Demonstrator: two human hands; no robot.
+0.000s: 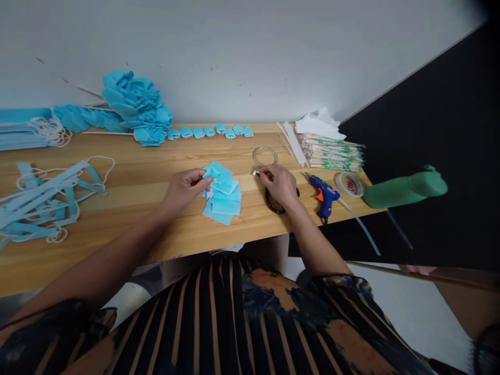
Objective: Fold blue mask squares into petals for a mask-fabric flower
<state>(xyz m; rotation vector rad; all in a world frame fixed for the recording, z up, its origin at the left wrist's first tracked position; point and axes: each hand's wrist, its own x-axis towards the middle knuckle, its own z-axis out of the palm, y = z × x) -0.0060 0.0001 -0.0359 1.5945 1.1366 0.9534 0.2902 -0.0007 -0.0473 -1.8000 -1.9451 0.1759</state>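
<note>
My left hand [187,187] pinches the edge of a light-blue fabric piece [209,174] between thumb and fingers. That piece lies at the upper left of a loose pile of cut blue fabric pieces [226,200] on the table. My right hand [279,182] is closed, fingertips together, to the right of the pile. A small white bit [255,172] shows at its fingertips; what it belongs to is unclear. Beneath this hand is a black ring-shaped thing [274,209], mostly covered. Just beyond the fingers lies a clear ring [264,149].
Folded blue petal shapes [198,133] line the table's back. Left are a ruffled blue bunch [133,99] on sticks, stacked masks [23,130] and cut strips with loops [50,198]. Right are wrapped sticks [332,152], a blue glue gun [324,195], tape [349,185] and a green bottle [402,188].
</note>
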